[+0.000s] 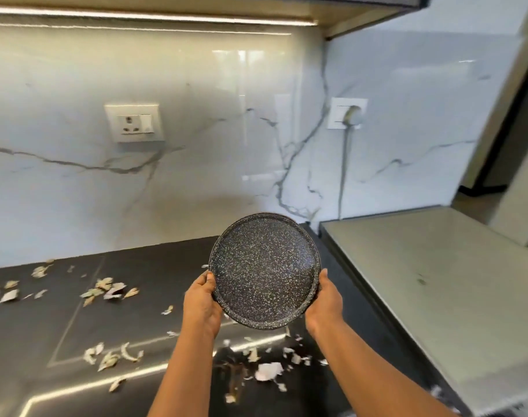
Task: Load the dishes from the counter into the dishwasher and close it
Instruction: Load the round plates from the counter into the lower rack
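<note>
A round black plate with white speckles [264, 270] is held up above the black counter [154, 296], tilted so that its face points at me. My left hand [202, 305] grips its lower left rim, thumb on the face. My right hand [323, 302] grips its lower right rim. The dishwasher is not in view.
Vegetable peelings and scraps [109, 291] lie scattered over the counter, some near the front [268, 371]. A grey raised surface [431, 284] stands to the right. On the marble backsplash are a socket [135, 123] and a plugged-in cable [343, 164].
</note>
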